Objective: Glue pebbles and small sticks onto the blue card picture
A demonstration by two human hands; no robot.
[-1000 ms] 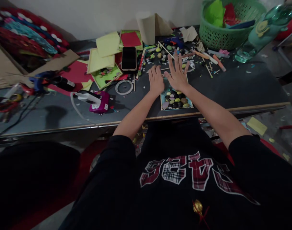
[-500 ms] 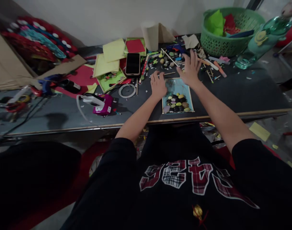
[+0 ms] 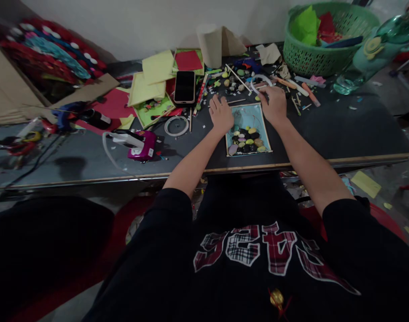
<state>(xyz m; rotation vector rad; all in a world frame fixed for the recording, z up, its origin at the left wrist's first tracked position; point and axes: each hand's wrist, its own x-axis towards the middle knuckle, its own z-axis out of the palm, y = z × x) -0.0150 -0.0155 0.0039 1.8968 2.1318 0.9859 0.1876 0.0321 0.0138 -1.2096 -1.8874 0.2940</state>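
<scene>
My right hand (image 3: pixel 274 105) pinches a thin whitish ring (image 3: pixel 262 79), which looks like a roll of tape, and holds it up over the clutter beyond the tray. In front of me lies a small shallow tray (image 3: pixel 266 130) with a pale blue base and light wooden edges. Black, yellow, purple and brown pebbles (image 3: pixel 247 141) fill its near part. My left hand (image 3: pixel 221 117) rests at the tray's far left corner, fingers stretched out, holding nothing. A thin wooden stick (image 3: pixel 236 101) lies just past the tray, by the left fingertips.
Loose pebbles and scraps spread behind my hands. A phone (image 3: pixel 184 86), yellow card trays (image 3: pixel 146 91), another whitish ring (image 3: pixel 176 126) and a purple device (image 3: pixel 142 145) lie leftward. A green basket (image 3: pixel 320 58) and a bottle (image 3: pixel 365 58) stand at right.
My right hand was open and spread over the loose pebbles; now its fingers are closed on the whitish ring, which is raised. The left hand stays beside the tray.
</scene>
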